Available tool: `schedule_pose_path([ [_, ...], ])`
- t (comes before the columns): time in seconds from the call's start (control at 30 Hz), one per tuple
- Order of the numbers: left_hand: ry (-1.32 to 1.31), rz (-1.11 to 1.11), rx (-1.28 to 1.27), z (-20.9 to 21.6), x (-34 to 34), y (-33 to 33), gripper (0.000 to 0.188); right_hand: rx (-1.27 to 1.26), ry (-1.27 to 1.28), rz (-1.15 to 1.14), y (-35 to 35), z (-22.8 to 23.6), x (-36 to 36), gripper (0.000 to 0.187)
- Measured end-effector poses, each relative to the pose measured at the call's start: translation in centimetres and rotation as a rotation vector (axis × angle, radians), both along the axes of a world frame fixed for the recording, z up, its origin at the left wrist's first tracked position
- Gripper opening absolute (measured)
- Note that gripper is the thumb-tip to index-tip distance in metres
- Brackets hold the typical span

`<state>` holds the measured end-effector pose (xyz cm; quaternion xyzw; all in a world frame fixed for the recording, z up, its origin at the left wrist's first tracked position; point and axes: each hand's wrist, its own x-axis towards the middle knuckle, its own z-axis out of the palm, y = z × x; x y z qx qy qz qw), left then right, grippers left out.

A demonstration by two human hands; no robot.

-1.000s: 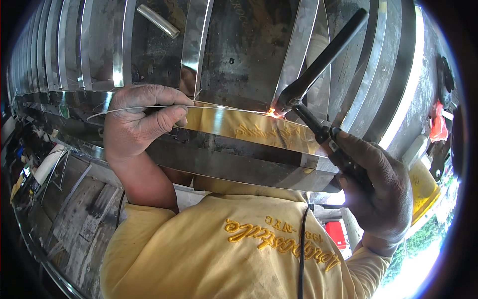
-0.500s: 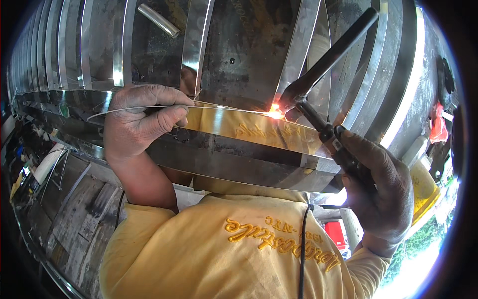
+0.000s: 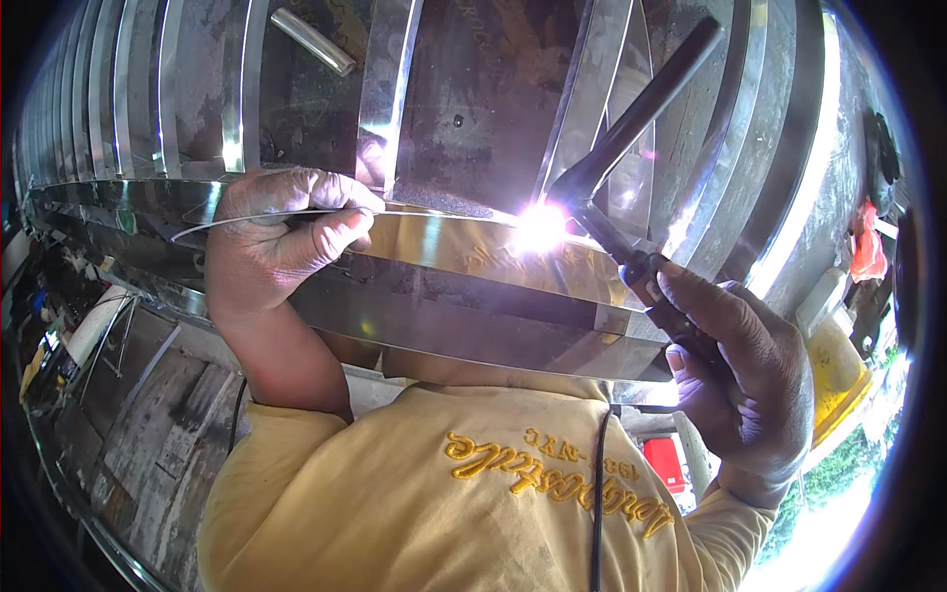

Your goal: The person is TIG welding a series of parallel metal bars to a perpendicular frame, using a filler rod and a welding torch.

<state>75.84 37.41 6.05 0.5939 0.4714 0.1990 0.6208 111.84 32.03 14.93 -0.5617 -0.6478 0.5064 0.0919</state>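
- I see the left hand [image 3: 281,247] at the near rail [image 3: 424,239], well apart from the right hand [image 3: 745,365].
- The rod [image 3: 281,213] passes through the left hand's fingers, rightward toward the glow [image 3: 541,229].
- The torch [image 3: 592,176] sits in the right hand, its head just beside the glow.
- Behind the rail, I have bars [image 3: 397,89] across the counter [image 3: 483,99], a tube [image 3: 314,41] between two.

Held thumb [image 3: 340,235] pinched to forefinger [image 3: 335,187] in the left hand [image 3: 276,242], with the left wrist [image 3: 245,308] bent just behind that pinch and the left forearm [image 3: 296,365] slanting below it. Had the right hand [image 3: 750,370] curled in a grip, one digit [image 3: 702,299] stretched above, another fingertip [image 3: 678,361] beneath, the right wrist [image 3: 758,479] lower.
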Motion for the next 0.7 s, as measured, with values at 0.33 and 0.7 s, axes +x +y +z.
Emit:
schedule_pose_path([
  [0.33, -0.034, -0.005, 0.012, -0.2, -0.1, -0.2, 0.014, 0.035, 0.028, 0.022, 0.1, -0.7, 0.2, 0.052],
  [0.7, 0.014, 0.000, 0.023, -0.1, -0.1, -0.3, 0.015, 0.023, 0.077, -0.033, 0.1, -1.0, 0.1, 0.052],
])
